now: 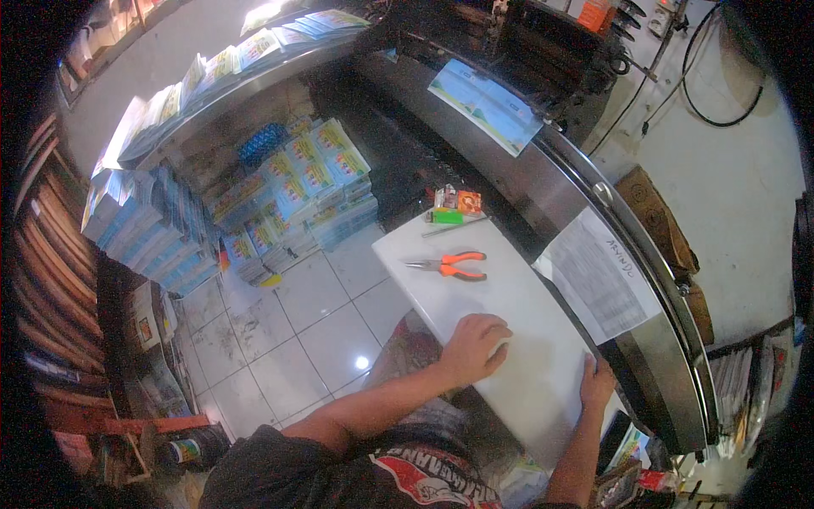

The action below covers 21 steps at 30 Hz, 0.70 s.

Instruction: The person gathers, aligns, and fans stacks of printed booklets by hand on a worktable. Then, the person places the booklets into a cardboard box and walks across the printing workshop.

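A long white tabletop (543, 373) stretches away in front of me. My left hand (477, 346) rests on its near left edge, fingers loosely bent and the thumb apart, with nothing seen in them. Along the right edge lies my right hand (598, 382), fingers stretched out against the board and holding nothing visible. Beyond my left hand are pliers (449, 265) with orange and dark handles, their jaws pointing left. At the far end sit a green lighter (444, 217), a cigarette pack (469, 203) and a thin metal rod (458, 227).
Stacks of printed booklets (297, 182) stand on the tiled floor (292, 348), with more on a shelf (246, 76). A curved metal machine side (585, 204) borders the right, carrying a printed sheet (486, 102) and a paper list (600, 276). A black cable (721, 119) hangs on the wall.
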{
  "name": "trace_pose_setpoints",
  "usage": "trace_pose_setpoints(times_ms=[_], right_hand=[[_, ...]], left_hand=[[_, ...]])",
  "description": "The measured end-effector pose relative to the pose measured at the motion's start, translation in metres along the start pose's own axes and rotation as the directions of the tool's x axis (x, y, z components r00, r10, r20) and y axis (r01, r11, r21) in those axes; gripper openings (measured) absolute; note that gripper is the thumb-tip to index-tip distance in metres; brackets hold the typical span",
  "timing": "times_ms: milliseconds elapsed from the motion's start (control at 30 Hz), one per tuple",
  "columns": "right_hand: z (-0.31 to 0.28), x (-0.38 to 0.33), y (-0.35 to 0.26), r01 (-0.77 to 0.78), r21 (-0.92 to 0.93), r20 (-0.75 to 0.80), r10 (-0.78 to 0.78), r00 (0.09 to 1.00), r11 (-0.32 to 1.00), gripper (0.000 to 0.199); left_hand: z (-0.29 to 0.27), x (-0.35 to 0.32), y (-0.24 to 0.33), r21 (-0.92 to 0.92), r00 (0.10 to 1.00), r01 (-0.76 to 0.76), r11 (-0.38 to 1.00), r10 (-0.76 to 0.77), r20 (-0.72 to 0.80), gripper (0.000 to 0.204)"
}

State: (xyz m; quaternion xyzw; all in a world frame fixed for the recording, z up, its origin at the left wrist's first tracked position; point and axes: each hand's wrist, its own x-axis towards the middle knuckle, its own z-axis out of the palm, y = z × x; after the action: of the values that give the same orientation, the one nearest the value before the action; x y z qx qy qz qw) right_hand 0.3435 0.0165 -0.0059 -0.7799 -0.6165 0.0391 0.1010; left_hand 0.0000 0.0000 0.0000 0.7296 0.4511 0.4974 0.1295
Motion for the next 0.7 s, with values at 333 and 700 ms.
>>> trace_pose_setpoints(times_ms=[333,700], right_hand=[[0.004,-0.005,-0.005,0.114,-0.014,-0.161,-0.115,0.98,0.993,0.046],[-0.014,-0.001,-0.016,-0.031,0.087,0.06,0.026,0.998,0.996,0.057]], left_hand=[[-0.002,-0.008,-0.003,-0.008,0.998,-0.057,0.998,0.057,-0.031,0.028],[-0.062,0.0,-0.022,-0.19,0.994,0.075,0.979,-0.089,-0.068,0.032]])
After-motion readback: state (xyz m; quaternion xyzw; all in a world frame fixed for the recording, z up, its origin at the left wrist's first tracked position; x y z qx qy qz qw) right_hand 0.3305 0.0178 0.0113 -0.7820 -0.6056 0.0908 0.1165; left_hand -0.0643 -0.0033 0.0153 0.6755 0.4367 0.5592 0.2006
